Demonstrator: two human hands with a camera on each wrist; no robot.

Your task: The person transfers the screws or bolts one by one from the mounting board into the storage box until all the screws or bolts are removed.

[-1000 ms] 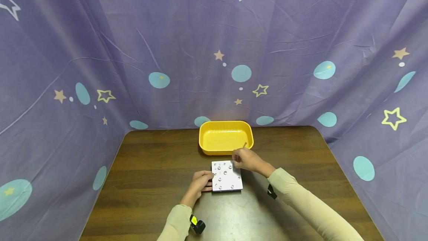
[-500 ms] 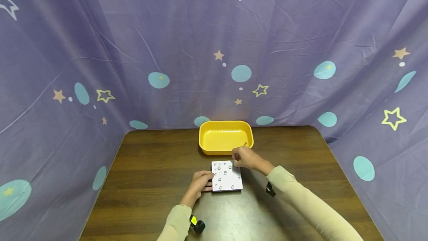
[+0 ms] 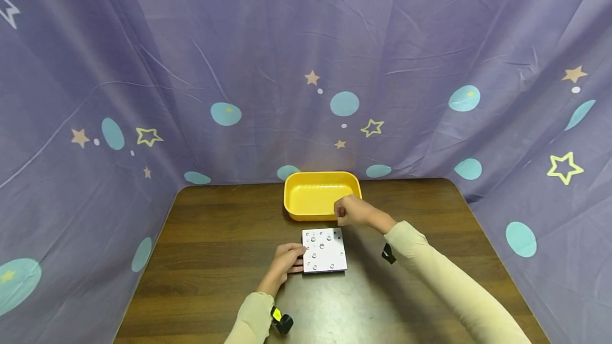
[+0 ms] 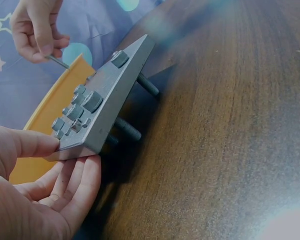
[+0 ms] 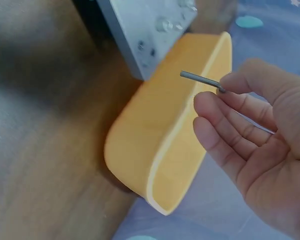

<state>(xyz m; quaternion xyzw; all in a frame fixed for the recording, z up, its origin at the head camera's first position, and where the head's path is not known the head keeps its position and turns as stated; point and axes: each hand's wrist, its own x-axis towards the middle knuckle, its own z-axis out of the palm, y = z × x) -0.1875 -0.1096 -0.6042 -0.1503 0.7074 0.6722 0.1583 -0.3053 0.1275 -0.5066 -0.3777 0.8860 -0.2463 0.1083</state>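
Observation:
A square metal plate (image 3: 327, 256) with several hex socket screws (image 4: 93, 101) of different sizes lies in front of the yellow bin. Screw shanks (image 4: 127, 128) stick out beneath it in the left wrist view. My left hand (image 3: 286, 260) grips the plate's left edge, thumb on top and fingers underneath. Just beyond the plate's far right corner, my right hand (image 3: 353, 210) pinches an L-shaped hex key (image 5: 197, 78) between thumb and fingers. The key's tip is apart from the plate. Two dark holes (image 5: 141, 45) show at that corner.
Behind the plate stands a yellow bin (image 3: 289, 207), its near right rim partly hidden by my right hand. The wooden table (image 3: 229, 227) ends at a purple patterned curtain (image 3: 268, 142) on the back and sides.
My right hand has lifted off the plate's far right corner and moved away toward the bin with the hex key. My left hand keeps its place on the plate.

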